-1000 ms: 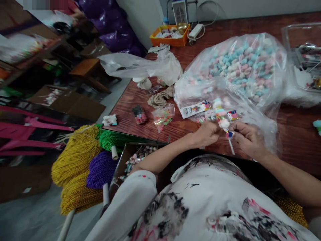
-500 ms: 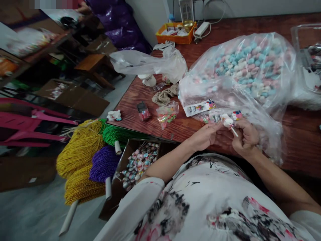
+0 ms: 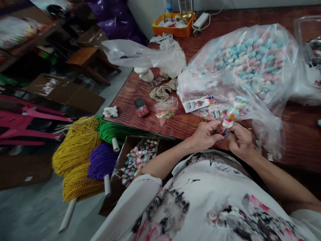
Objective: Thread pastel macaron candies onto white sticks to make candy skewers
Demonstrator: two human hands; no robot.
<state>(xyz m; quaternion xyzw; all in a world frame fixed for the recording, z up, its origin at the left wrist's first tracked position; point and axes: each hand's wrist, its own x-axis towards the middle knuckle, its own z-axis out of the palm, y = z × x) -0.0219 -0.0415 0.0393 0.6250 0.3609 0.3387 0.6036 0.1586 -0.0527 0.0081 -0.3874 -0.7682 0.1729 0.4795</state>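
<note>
Close to the table's front edge, both hands meet around a small white lollipop (image 3: 227, 124) with red and yellow marks. My left hand (image 3: 207, 135) pinches it from the left, low down, where a small dark blue and red patch shows. From the other side my right hand (image 3: 241, 140) closes its fingers at its base. The stick is hidden by the fingers. Just above the lollipop stands a clear printed wrapper (image 3: 237, 106) in yellow, green and blue; whether it encloses the lollipop I cannot tell. Behind lie more printed wrappers (image 3: 199, 103).
A large clear bag of pink, blue and white sweets (image 3: 250, 60) fills the table's right. Leftward lie a small bag of coloured pieces (image 3: 166, 112), a cloth (image 3: 163, 92) and a white mug (image 3: 146, 75). Below stand a carton of lollipops (image 3: 140, 157) and cord bundles (image 3: 77, 147).
My left hand has closed from flat fingers to a pinch at the lollipop. The stick, visible before, is now hidden, and a printed wrapper rises above the lollipop. The view has shifted slightly.
</note>
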